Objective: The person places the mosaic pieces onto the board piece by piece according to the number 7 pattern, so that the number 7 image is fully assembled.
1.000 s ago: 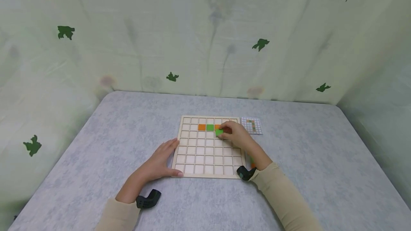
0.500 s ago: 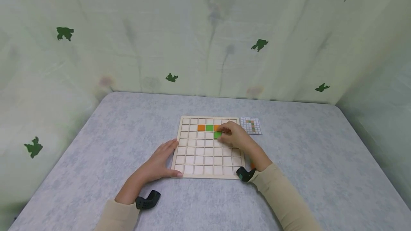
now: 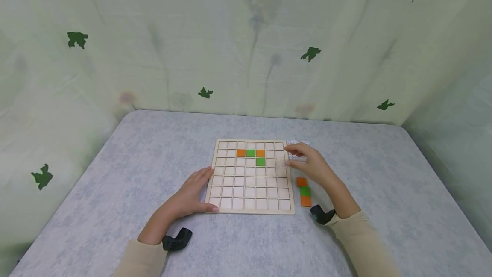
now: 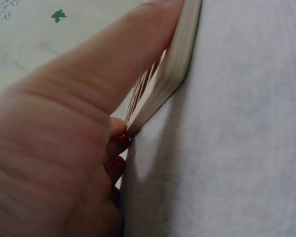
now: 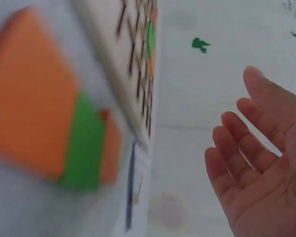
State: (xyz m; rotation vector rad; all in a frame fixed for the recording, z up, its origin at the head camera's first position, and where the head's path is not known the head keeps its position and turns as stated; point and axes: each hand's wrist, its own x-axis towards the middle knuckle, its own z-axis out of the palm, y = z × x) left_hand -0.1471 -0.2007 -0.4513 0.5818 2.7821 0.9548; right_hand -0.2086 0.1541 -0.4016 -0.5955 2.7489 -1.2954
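A wooden grid board [image 3: 250,181] lies on the table, holding orange, green and orange tiles in one row and a green tile [image 3: 260,162] below the right-hand orange one. My left hand [image 3: 190,193] rests at the board's left edge, thumb on the near-left corner; the left wrist view shows this thumb [image 4: 123,54] over the board's edge [image 4: 163,89]. Over the patterned card at the board's right, my right hand [image 3: 309,163] hovers with nothing in its fingers. In the right wrist view this hand [image 5: 261,163] has its fingers spread and empty.
Right of the board lie two orange tiles with a green tile [image 3: 305,191] between them. The card [image 3: 303,143] is partly covered by the right hand. Behind the table [image 3: 173,131] hangs a pale curtain with green bird shapes.
The green tile once held by my right hand now lies in a cell under the orange one. My right hand has let go and moved right, uncovering the loose tiles. My left hand stays put.
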